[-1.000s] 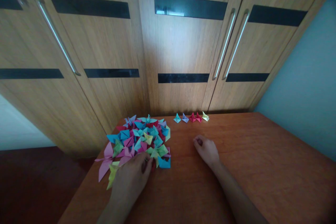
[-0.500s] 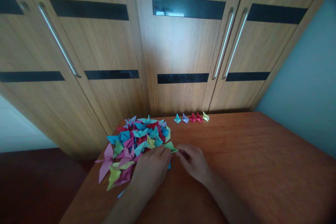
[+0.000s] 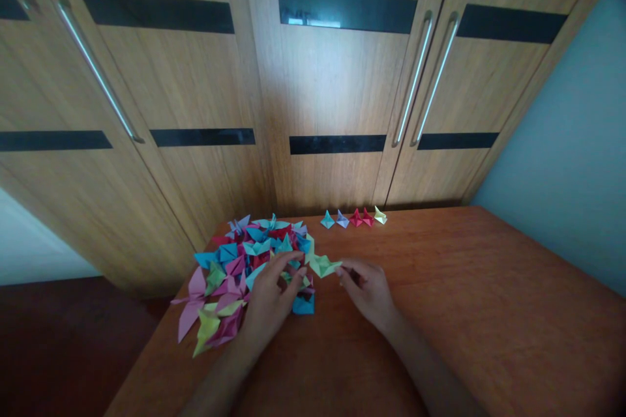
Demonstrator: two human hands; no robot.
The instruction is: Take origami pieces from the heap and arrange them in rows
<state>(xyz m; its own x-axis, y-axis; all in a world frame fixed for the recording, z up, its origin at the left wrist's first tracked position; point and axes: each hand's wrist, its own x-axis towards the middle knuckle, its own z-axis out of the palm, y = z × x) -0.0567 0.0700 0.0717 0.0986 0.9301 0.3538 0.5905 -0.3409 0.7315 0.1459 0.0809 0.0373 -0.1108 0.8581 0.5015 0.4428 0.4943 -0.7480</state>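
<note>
Between thumb and fingertips, my right hand (image 3: pixel 366 290) pinches the right tip of a light green origami piece (image 3: pixel 323 266), raised just off the pile's right side. My left hand (image 3: pixel 276 287) is over the right part of the pile, thumb and fingers apart, with no paper visible in its grip. Under and around it lies a heap of folded paper pieces (image 3: pixel 227 253) in pink, blue, red, green and yellow. Part of the heap is hidden by the left hand. A blue folded piece (image 3: pixel 304 304) shows beside the left wrist.
Several small origami pieces (image 3: pixel 355 217) in teal, lilac, red and pale yellow stand in a row along the back of the brown wooden table (image 3: pixel 469 300). Behind it rises a wooden wardrobe (image 3: pixel 332 85) with long metal handles. A blue wall (image 3: pixel 572 143) is at the right.
The left fingers have come off the green origami piece and spread apart, moving left. My right hand keeps hold of that piece, which now shows more fully. The camera view has shifted slightly.
</note>
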